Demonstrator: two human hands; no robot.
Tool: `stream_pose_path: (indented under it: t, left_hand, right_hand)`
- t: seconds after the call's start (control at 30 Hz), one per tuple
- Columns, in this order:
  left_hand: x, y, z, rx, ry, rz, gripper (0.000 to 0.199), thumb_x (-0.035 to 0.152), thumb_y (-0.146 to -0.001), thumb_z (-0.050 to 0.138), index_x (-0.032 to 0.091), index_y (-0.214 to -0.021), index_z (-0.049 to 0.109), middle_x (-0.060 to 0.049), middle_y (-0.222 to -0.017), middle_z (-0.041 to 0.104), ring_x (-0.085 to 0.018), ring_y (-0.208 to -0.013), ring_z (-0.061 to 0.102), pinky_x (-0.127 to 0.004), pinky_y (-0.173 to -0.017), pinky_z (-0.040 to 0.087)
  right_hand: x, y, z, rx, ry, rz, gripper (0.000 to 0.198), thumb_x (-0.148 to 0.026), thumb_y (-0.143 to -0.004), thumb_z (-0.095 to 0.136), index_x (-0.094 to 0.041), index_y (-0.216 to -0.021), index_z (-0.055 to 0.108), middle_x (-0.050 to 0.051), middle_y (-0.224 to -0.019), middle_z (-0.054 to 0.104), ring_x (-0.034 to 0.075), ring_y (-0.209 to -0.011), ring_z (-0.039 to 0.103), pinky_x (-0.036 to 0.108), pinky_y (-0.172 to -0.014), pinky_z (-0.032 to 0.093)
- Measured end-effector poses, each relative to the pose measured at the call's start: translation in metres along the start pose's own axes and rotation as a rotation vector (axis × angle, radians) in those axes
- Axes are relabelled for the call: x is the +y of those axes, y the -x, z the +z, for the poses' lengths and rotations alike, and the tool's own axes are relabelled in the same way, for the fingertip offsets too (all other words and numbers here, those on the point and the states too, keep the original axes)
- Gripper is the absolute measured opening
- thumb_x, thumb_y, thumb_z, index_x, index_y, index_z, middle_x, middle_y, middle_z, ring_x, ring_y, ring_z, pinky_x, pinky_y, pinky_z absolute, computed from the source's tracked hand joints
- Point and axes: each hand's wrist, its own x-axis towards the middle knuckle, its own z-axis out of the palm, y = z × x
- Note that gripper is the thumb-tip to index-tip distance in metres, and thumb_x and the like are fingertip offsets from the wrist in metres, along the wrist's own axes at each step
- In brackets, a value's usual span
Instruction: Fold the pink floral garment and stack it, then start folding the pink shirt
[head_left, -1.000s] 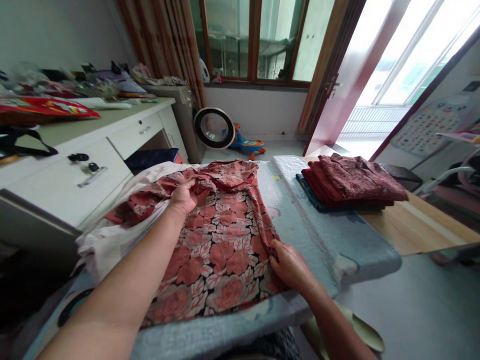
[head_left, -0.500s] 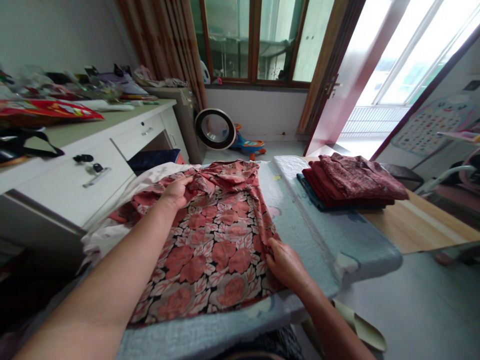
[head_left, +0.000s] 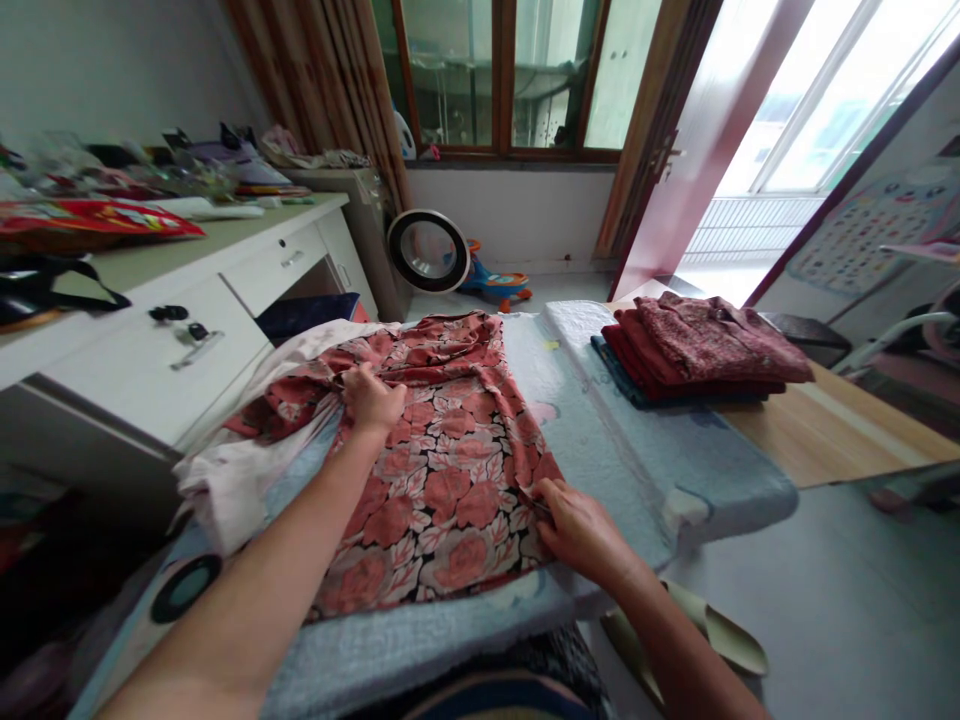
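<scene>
A red floral shirt (head_left: 457, 480) with grey leaves on black lies spread over the blue padded cover (head_left: 585, 400). My left hand (head_left: 373, 400) is closed on the fabric at its upper left, where a sleeve runs out to the left. At the garment's right side, low down, my right hand (head_left: 574, 525) pinches the edge between thumb and fingers. The cloth between both hands lies mostly flat, with creases near the top. A white cloth (head_left: 240, 490) lies partly under the sleeve on the left.
Folded dark red clothes (head_left: 712, 345) are stacked at the right, by a wooden tabletop (head_left: 862, 420). A white desk (head_left: 165, 370) with cluttered top stands on the left. Beyond are a round fan-like ring (head_left: 429, 252) and a blue toy car (head_left: 495, 285). Slippers (head_left: 712, 625) lie on the floor.
My left hand has moved right and slightly down, drawing the shirt's left side inward. More white cloth and blue cover now show on the left. My right hand keeps its hold.
</scene>
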Motion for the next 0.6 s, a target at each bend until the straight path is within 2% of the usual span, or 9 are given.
stream_pose_path:
  t: [0.03,0.07,0.13,0.17,0.2,0.3,0.37,0.47,0.6]
  left_hand:
    - [0.008,0.009,0.010,-0.025,-0.031,0.047,0.050,0.013,-0.064,0.067,0.018,-0.112,0.055,-0.013,-0.124,0.060,-0.031,-0.125,0.052,-0.046,-0.107,0.042]
    - [0.016,0.018,0.022,-0.153,-0.023,0.046,0.042,0.013,-0.064,0.066,0.019,-0.105,0.058,-0.012,-0.118,0.063,-0.029,-0.118,0.056,-0.044,-0.105,0.044]
    - [0.032,0.037,0.048,-0.497,0.082,-0.074,0.026,0.014,-0.066,0.064,0.019,-0.091,0.062,-0.007,-0.097,0.067,-0.024,-0.096,0.064,-0.039,-0.094,0.050]
    - [0.039,0.046,0.061,-0.651,0.149,-0.178,0.022,0.013,-0.065,0.064,0.019,-0.086,0.063,-0.005,-0.090,0.067,-0.022,-0.089,0.064,-0.036,-0.088,0.051]
    - [0.044,0.054,0.073,-0.706,0.177,-0.221,0.021,0.012,-0.063,0.064,0.019,-0.083,0.063,-0.003,-0.083,0.066,-0.019,-0.082,0.063,-0.033,-0.081,0.053]
    - [0.054,0.067,0.104,-0.741,0.243,-0.311,0.021,0.012,-0.066,0.063,0.020,-0.085,0.060,0.000,-0.073,0.063,-0.013,-0.066,0.060,-0.026,-0.067,0.051]
    - [0.057,0.068,0.118,-0.726,0.294,-0.359,0.022,0.013,-0.068,0.062,0.021,-0.088,0.057,0.002,-0.072,0.061,-0.011,-0.062,0.059,-0.024,-0.064,0.050]
    - [0.060,0.064,0.133,-0.686,0.357,-0.395,0.025,0.013,-0.068,0.062,0.022,-0.090,0.054,0.005,-0.068,0.057,-0.009,-0.057,0.056,-0.023,-0.062,0.050]
    - [0.062,0.059,0.144,-0.639,0.366,-0.372,0.023,0.011,-0.064,0.063,0.019,-0.084,0.055,0.006,-0.062,0.051,-0.007,-0.048,0.048,-0.020,-0.055,0.044]
  right_hand:
    - [0.000,0.002,-0.001,-0.008,0.008,-0.006,0.027,-0.014,-0.077,0.052,-0.019,-0.103,0.059,0.008,-0.103,0.068,0.021,-0.094,0.063,0.027,-0.077,0.038]
    - [0.000,0.003,-0.002,-0.007,0.009,-0.015,0.025,-0.014,-0.077,0.051,-0.019,-0.100,0.059,0.008,-0.101,0.069,0.021,-0.092,0.063,0.027,-0.076,0.037]
    - [0.001,0.004,-0.002,0.013,-0.015,-0.033,0.020,-0.013,-0.078,0.049,-0.020,-0.094,0.059,0.006,-0.096,0.069,0.020,-0.089,0.063,0.027,-0.074,0.036]
    - [0.002,0.003,-0.002,0.033,-0.039,-0.040,0.018,-0.012,-0.077,0.049,-0.020,-0.091,0.059,0.006,-0.093,0.068,0.019,-0.087,0.062,0.026,-0.073,0.035]
    - [0.002,0.003,-0.002,0.057,-0.069,-0.049,0.016,-0.012,-0.077,0.048,-0.020,-0.087,0.058,0.005,-0.090,0.068,0.019,-0.085,0.061,0.026,-0.072,0.035]
    - [0.005,0.004,-0.003,0.128,-0.172,-0.084,0.012,-0.011,-0.077,0.049,-0.020,-0.080,0.056,0.003,-0.083,0.065,0.017,-0.079,0.058,0.025,-0.069,0.033]
    - [0.007,0.006,-0.006,0.166,-0.243,-0.103,0.012,-0.011,-0.077,0.049,-0.020,-0.077,0.055,0.001,-0.079,0.064,0.015,-0.075,0.057,0.025,-0.068,0.033]
    - [0.006,0.010,-0.009,0.197,-0.331,-0.114,0.012,-0.010,-0.078,0.051,-0.021,-0.077,0.056,0.000,-0.077,0.063,0.014,-0.072,0.055,0.024,-0.067,0.033]
    - [0.003,0.011,-0.007,0.222,-0.382,-0.167,0.012,-0.010,-0.079,0.054,-0.020,-0.082,0.059,0.000,-0.080,0.064,0.015,-0.074,0.056,0.024,-0.069,0.035]
